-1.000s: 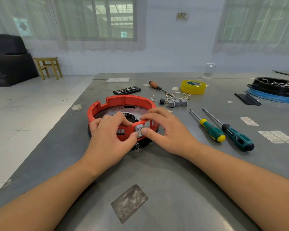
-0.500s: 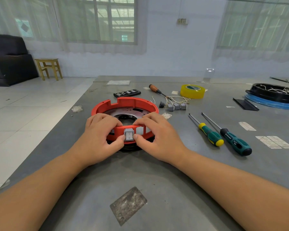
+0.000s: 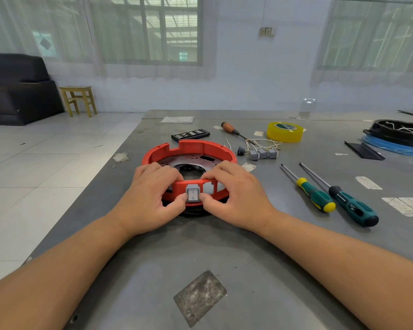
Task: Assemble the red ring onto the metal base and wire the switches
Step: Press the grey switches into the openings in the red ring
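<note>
Both thumbs press the face of a small grey rocker switch (image 3: 192,193), one at each side of it, while the curled fingers of the left hand (image 3: 150,198) and the right hand (image 3: 234,196) hook over the top edge of the red plastic ring (image 3: 191,148) from the inside. Each hand thus pinches the ring wall and switch between thumb and fingers. The switch sits in a rectangular cut-out at the ring's 6 o'clock point, nearest the person, and looks close to flush with the wall.

The ring already rests on the round perforated metal base (image 3: 177,160), so the step in hand seems to be seating the first switch. I judge the next move calls for an even squeeze until the switch is home, then fetching another from the cluster of three grey wired switches (image 3: 262,153) lying at about 2 o'clock from the ring, just beside it. At least one further cut-out stands open just right of the seated switch.

Further out at 3 o'clock lie a green screwdriver with a yellow cap (image 3: 314,195) and a dark teal screwdriver (image 3: 353,206), side by side. At 1 o'clock are a wooden-handled screwdriver (image 3: 229,128) and a yellow roll of tape (image 3: 285,132); at 12 o'clock, a black case of bits (image 3: 190,134).

Hidden: the fingertips inside the ring, the switch's rear terminals and any clips, so whether it has latched cannot be told. The black object under the base is mostly covered by the hands.
</note>
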A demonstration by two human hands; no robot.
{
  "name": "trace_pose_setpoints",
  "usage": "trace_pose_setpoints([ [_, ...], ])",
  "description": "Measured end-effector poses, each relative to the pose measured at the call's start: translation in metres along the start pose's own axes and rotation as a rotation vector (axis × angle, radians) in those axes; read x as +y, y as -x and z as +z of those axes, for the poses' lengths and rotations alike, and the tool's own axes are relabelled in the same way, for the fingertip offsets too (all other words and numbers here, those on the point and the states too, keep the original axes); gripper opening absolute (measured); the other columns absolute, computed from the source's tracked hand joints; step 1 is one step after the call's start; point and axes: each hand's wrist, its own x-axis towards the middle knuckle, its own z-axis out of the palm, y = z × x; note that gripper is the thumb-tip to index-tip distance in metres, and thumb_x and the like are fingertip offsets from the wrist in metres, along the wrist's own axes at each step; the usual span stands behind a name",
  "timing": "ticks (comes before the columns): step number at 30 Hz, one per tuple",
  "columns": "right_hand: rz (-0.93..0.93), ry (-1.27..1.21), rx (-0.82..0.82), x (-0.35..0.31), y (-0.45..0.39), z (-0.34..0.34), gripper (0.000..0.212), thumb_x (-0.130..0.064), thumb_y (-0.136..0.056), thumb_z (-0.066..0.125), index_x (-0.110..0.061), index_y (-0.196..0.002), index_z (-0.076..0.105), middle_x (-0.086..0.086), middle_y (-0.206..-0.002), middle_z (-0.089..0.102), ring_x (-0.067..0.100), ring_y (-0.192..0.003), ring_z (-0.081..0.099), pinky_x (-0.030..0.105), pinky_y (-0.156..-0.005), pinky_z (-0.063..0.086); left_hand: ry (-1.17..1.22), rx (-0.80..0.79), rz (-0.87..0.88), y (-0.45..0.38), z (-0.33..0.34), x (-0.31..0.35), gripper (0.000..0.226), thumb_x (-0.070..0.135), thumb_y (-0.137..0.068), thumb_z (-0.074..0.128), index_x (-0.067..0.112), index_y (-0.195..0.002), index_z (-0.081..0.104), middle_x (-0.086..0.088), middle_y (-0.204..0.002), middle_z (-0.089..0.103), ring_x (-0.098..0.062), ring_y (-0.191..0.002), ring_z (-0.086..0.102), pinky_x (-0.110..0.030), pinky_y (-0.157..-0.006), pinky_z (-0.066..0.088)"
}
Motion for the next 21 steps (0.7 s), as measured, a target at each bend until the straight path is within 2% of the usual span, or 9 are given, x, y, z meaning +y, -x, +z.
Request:
trace_pose_setpoints([
  [9,0.057,-0.069,-0.042,0.0009,-0.0028,-0.0031,0.036,-0.054,-0.083,0.063,-0.031,-0.110,0.071,-0.016,-0.103,0.061,0.006,-0.101,0.055,0.027,-0.087,0.047,0.025,0.013,-0.002,-0.0009,0.0011,-0.0006,0.025,0.049,-0.087,0.049,0.026,-0.088,0.057,0.016,-0.078,0.048,-0.010,-0.085,0.045,-0.028,-0.092,0.030],
  [13,0.060,-0.077,-0.044,0.0026,-0.0033,-0.0044,0.030,-0.049,-0.087,0.068,-0.031,-0.111,0.071,-0.015,-0.104,0.062,0.007,-0.103,0.055,0.029,-0.089,0.048,0.023,0.021,-0.005,-0.0005,0.0024,-0.0016,0.024,0.050,-0.088,0.049,0.027,-0.088,0.057,0.018,-0.078,0.047,-0.006,-0.090,0.048,-0.020,-0.094,0.028],
  [21,0.051,-0.043,-0.023,0.0022,-0.0054,-0.0016,0.025,-0.045,-0.089,0.068,-0.028,-0.106,0.071,-0.013,-0.101,0.063,0.009,-0.099,0.057,0.032,-0.086,0.050,0.020,0.040,-0.026,-0.0024,0.0038,0.0006,0.022,0.047,-0.088,0.049,0.027,-0.084,0.056,0.017,-0.075,0.048,-0.004,-0.090,0.049,-0.015,-0.096,0.027],
])
